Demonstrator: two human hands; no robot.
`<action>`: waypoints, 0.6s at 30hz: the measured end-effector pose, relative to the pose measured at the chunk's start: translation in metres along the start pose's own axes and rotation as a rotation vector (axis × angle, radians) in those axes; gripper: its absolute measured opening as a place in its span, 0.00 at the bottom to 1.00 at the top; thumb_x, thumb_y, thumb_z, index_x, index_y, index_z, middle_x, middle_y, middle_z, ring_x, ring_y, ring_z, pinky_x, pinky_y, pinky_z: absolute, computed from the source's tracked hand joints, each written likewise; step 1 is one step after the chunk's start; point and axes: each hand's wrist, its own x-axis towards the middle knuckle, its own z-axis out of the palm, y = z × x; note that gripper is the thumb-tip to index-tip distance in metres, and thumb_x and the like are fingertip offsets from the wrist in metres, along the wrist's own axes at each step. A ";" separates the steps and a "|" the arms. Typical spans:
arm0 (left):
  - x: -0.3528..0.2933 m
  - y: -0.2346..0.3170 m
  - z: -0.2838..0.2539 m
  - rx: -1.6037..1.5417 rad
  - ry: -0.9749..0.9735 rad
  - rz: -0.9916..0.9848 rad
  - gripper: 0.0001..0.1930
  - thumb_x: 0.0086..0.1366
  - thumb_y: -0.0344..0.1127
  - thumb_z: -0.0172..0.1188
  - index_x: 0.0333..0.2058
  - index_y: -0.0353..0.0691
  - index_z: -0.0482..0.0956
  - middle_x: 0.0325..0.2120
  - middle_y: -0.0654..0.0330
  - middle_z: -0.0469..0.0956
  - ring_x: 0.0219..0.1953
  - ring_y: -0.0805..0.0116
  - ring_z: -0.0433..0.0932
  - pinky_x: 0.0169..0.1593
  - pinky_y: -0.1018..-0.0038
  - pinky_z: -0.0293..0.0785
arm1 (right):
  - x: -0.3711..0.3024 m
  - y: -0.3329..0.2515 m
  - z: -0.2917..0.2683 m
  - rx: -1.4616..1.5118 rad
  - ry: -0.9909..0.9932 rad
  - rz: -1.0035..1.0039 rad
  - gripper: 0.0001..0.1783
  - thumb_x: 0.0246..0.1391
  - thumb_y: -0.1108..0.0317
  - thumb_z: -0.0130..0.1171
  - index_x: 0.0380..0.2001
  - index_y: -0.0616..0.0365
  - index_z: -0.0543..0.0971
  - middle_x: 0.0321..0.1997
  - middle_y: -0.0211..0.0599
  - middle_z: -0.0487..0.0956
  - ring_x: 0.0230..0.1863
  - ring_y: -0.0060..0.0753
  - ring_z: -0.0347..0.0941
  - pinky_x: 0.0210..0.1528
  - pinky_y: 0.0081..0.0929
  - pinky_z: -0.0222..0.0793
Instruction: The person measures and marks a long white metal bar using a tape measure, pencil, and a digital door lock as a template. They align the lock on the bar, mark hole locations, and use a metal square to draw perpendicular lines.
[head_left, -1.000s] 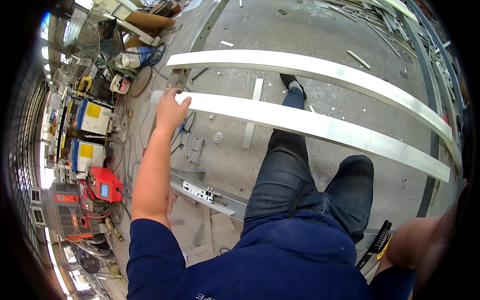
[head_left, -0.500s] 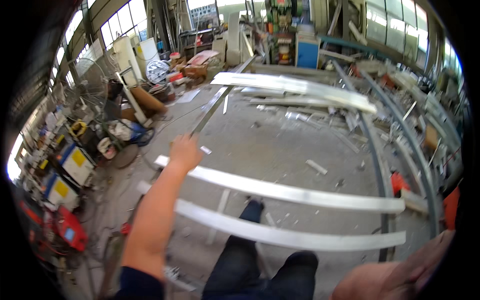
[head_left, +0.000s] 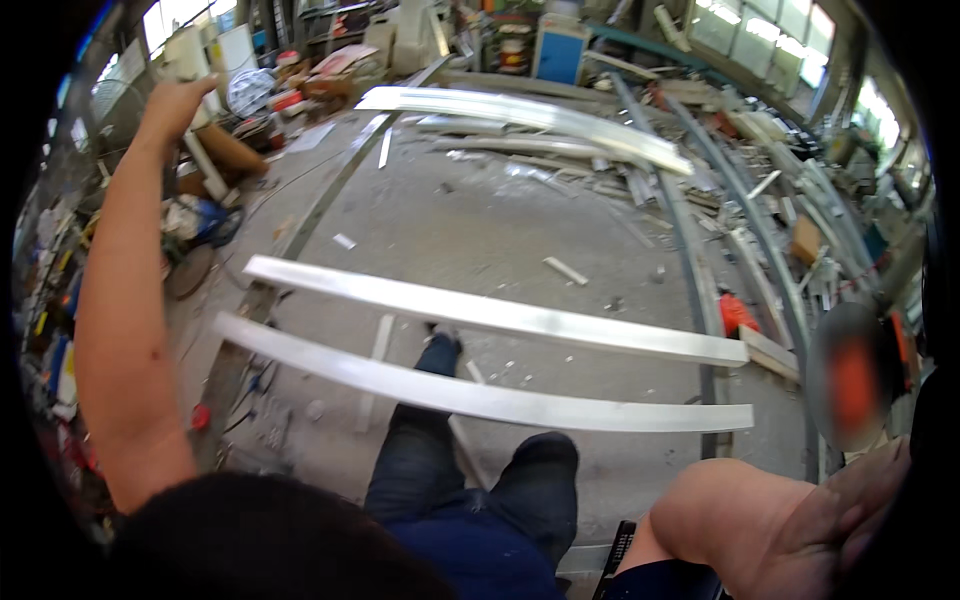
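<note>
My left arm reaches up at the left, and my left hand [head_left: 182,105] is raised with a digit stretched out, holding nothing that I can see. At the right rim my right hand [head_left: 872,520] is partly cut off. Above it is a blurred tool with a round dark disc and an orange middle [head_left: 852,378], which looks like an angle grinder; the grip is mostly hidden. Two pale metal bars [head_left: 500,318] [head_left: 490,395] lie side by side in front of my legs, across steel rails. Farther off, a bundle of bright metal strips [head_left: 520,120] lies across the same rails.
A steel rail [head_left: 325,200] runs away on the left, with another rail [head_left: 682,240] on the right. Offcuts and long profiles [head_left: 600,165] litter the floor at the far right. A blue cabinet [head_left: 558,55] stands at the back, and an orange-red object [head_left: 737,313] lies beside the right rail.
My left hand has left the far end of the steel rail and swung up to the left. The round-disc tool has come farther into view at the right. The whole view has shifted.
</note>
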 end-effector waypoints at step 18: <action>-0.142 0.051 0.252 -0.083 -0.281 0.277 0.18 0.69 0.45 0.62 0.43 0.33 0.83 0.33 0.59 0.86 0.33 0.75 0.80 0.42 0.76 0.74 | -0.144 0.111 -0.026 -0.147 -0.208 0.014 0.25 0.70 0.60 0.56 0.57 0.72 0.66 0.39 0.38 0.79 0.33 0.27 0.72 0.33 0.23 0.68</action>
